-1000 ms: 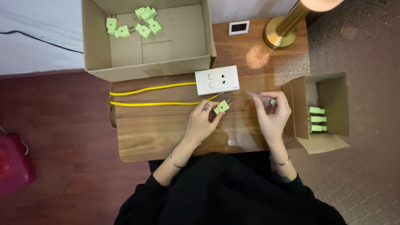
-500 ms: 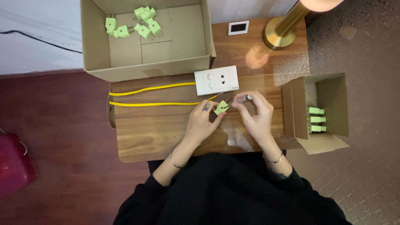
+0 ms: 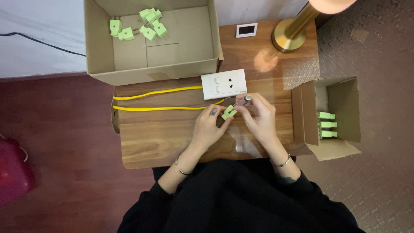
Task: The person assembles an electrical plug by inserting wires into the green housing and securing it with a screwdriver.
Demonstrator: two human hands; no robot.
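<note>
My left hand [image 3: 210, 126] pinches a small light-green plug piece [image 3: 229, 112] over the wooden table [image 3: 159, 138]. My right hand [image 3: 257, 117] is right beside it, fingers closed around a thin tool with a silvery end [image 3: 247, 99] that points at the green piece. Just above both hands lies a white socket plate [image 3: 224, 84] with two yellow wires [image 3: 155, 108] running left from it.
A large open cardboard box [image 3: 189, 69] at the back holds several green plugs [image 3: 138, 26]. A smaller box [image 3: 310, 116] at the right holds three more [image 3: 327, 124]. A brass lamp base [image 3: 290, 35] and a small white square device [image 3: 246, 30] stand behind.
My right hand has come left from near the small box, bringing the tool to the green piece. My left hand has stayed in place.
</note>
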